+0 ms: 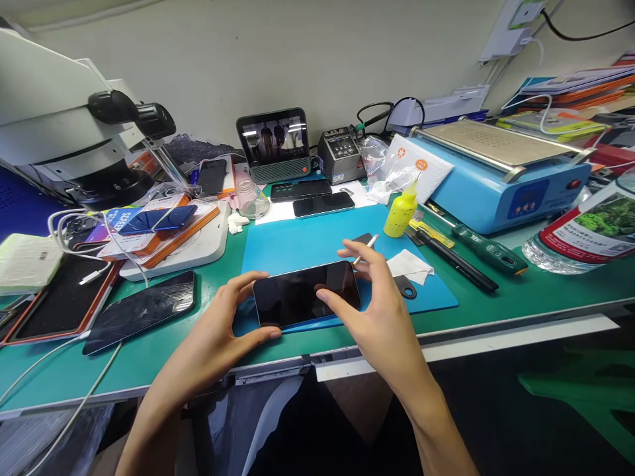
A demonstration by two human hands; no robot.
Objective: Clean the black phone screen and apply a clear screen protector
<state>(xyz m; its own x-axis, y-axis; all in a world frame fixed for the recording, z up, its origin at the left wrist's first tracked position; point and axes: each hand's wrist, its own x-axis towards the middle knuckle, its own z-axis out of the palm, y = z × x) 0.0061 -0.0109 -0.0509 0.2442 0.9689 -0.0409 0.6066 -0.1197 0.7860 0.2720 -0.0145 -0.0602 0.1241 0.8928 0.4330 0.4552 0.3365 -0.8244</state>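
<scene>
Head view: from where I stand, 2 bare hands meet at a dark-screened phone [292, 297] by the near edge of a blue mat [297, 241] on a green bench [483, 301]. The phone sits crosswise to the person, its long axis running left to right, the right end angled a little farther from the body than the left. Its glass faces up (so black that I can't say which end is the top). The left hand [225, 317] grasps the left end, thumb at the near corner, index finger at the far corner. The right hand [380, 297] is at the other end, thumb over the glass, a slim white stick [367, 249] tucked among its fingers; whether those fingers also grip the phone's underside, I cannot tell. A white cloth [411, 266] lies just beside that hand, and a yellow bottle [401, 213] stands behind the cloth. Farther right, a green-handled screwdriver [489, 250] lies in front of a blue machine [496, 192]. Over to the left, a cracked-looking handset [143, 311] rests on the bench, its long axis slanting away towards the mat. Behind the mat, a display [275, 142] is lit
</scene>
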